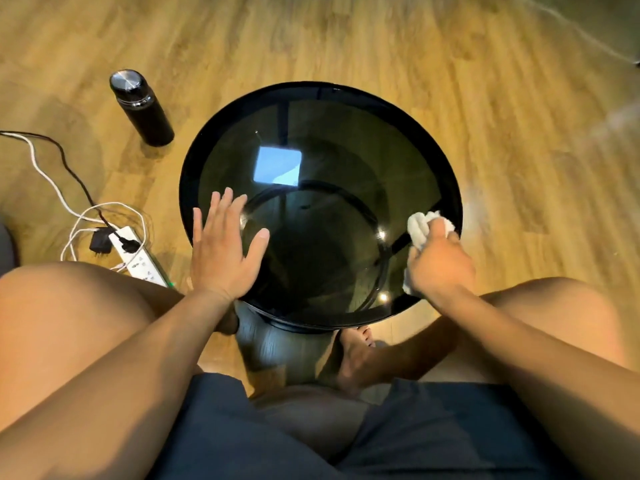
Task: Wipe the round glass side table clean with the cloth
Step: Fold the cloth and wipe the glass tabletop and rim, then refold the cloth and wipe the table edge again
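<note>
Round glass side table [322, 91] stands between my knees on the wood floor [485, 98]. Its dark top looks smooth, hard and probably slick, and I judge it breakable at the rim, so steady flat pressure suits it better than leaning. My left hand [221, 247] lies flat, fingers spread, on the near-left glass, bracing it. My right hand [441, 261] curls round the cloth [420, 225] at the near-right rim. The cloth is soft and light and best held wadded.

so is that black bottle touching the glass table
Apart: the head view shows the black bottle standing on the floor left of the glass table, with bare floor between them.
</note>
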